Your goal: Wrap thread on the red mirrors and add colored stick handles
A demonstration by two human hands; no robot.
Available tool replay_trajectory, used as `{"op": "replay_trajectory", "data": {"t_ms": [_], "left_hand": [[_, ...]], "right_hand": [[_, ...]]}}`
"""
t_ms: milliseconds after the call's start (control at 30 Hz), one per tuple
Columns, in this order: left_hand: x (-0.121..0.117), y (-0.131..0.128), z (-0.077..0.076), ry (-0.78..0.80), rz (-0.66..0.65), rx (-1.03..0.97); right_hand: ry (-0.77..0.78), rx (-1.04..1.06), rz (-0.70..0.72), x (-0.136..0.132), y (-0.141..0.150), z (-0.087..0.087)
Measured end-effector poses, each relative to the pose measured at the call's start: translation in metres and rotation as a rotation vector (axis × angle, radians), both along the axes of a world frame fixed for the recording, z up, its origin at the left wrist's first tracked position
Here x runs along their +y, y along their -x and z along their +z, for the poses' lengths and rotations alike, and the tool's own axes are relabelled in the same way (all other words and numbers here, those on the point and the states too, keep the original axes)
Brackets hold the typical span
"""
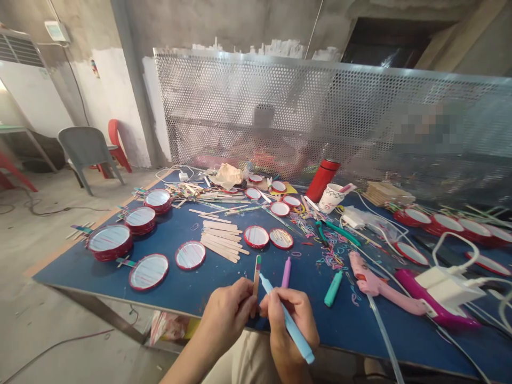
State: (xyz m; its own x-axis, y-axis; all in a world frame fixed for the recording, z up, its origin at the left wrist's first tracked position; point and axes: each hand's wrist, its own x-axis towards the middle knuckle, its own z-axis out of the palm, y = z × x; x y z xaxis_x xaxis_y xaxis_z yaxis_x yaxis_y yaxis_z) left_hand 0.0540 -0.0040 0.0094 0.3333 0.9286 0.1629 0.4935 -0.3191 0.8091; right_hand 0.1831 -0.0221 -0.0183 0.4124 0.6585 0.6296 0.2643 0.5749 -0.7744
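Note:
Pinched in my left hand (232, 306) is a wooden craft stick (256, 277), held upright, its top end coloured green and purple. My right hand (294, 320) grips a light blue marker (294, 333) like a pen, with the tip against or very close to the stick's coloured part. Just beyond my right hand lies a purple marker (286, 273) on the blue tabletop (168, 312). A teal marker (333, 289) rests farther right. Ahead of my hands is a fanned pile of plain craft sticks (224, 240), with red-rimmed discs (191, 255) nearby.
Stacked red-rimmed discs (109, 242) line the left side. A pink glue gun (376, 285) and a power strip with white plugs (450, 282) lie at right. Teal pliers (340, 233) sit among rubber bands. Behind stand a red flask (323, 180), a paper cup (332, 198) and a perforated metal panel (224, 106).

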Motion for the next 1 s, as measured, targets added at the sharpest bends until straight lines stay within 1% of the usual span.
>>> {"op": "replay_trajectory", "data": {"t_ms": [67, 233, 367, 567, 767, 1000], "left_hand": [[0.0, -0.0003, 0.0009, -0.006, 0.004, 0.005], [-0.0002, -0.0003, 0.0005, 0.02, -0.002, 0.0], [-0.0004, 0.0004, -0.0004, 0.003, 0.001, 0.026], [0.0, -0.0001, 0.0007, 0.002, -0.002, 0.017], [-0.0002, 0.0005, -0.0012, -0.025, 0.006, -0.005], [0.0002, 0.0, 0.0006, 0.014, -0.006, 0.011]], "right_hand": [[-0.002, -0.016, 0.014, 0.0, 0.0003, 0.0002], [0.016, 0.025, -0.032, 0.0002, 0.0009, -0.0006], [-0.004, -0.001, 0.036, 0.0013, 0.0005, -0.0025], [-0.004, 0.01, -0.01, 0.0, 0.0003, -0.0003], [-0.005, 0.016, 0.013, -0.0007, 0.0001, -0.0007], [0.01, 0.006, 0.059, 0.0014, 0.0004, -0.0011]]}}
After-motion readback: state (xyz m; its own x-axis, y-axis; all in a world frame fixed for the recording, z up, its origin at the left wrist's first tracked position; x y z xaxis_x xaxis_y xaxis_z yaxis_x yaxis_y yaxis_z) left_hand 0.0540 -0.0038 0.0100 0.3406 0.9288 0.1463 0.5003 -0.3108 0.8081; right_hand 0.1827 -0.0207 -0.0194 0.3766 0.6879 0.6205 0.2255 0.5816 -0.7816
